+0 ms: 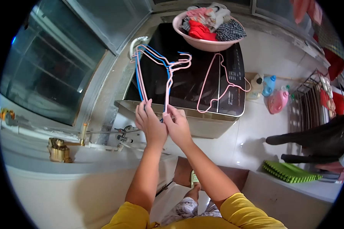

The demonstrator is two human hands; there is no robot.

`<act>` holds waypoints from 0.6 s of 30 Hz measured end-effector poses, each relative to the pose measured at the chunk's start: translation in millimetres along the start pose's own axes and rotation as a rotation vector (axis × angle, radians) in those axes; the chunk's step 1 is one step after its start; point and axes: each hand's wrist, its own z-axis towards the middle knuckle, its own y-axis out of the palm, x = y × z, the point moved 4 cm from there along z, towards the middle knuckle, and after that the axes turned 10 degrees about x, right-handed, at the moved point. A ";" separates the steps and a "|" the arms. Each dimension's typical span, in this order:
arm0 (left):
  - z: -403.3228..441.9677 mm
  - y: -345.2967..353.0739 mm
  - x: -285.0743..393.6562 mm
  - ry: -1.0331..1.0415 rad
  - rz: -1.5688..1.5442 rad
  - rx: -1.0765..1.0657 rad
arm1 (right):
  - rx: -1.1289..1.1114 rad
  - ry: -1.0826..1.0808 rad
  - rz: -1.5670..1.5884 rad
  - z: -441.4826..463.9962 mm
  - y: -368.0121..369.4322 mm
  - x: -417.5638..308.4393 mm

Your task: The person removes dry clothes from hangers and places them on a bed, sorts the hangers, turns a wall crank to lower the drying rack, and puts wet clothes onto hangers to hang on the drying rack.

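Several pink and blue clothes hangers [169, 86] are bunched together in my two hands, their hooks pointing right and away from me. My left hand [151, 122] closes around the near end of the bunch on the left side. Close beside it, my right hand [177, 124] pinches the same bunch on the right side. The far ends of the hangers reach over the dark lid of a top-loading washing machine [193, 82]. A single pink hanger [230, 84] lies on the lid to the right, apart from my hands.
A pink basin [210, 45] piled with clothes [202, 30] stands at the machine's back right. Detergent bottles [279, 101] stand on the floor to the right, near a metal rack [309, 91]. Green mats [290, 171] lie at lower right. A brass valve [59, 150] and pipes are on the left.
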 end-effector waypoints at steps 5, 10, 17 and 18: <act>-6.6 -12.8 23.2 0.095 0.014 -0.124 | 0.091 -0.039 0.038 -8.7 -39.2 -8.5; -49.6 -39.7 146.4 0.303 -0.615 -0.388 | 0.395 0.016 0.074 -26.2 -158.4 -7.7; -155.4 8.4 311.4 0.401 -1.031 -0.843 | 0.858 0.127 0.313 -67.6 -350.1 24.6; -166.7 15.2 330.1 0.409 -1.044 -0.868 | 0.902 0.129 0.313 -72.0 -374.8 26.0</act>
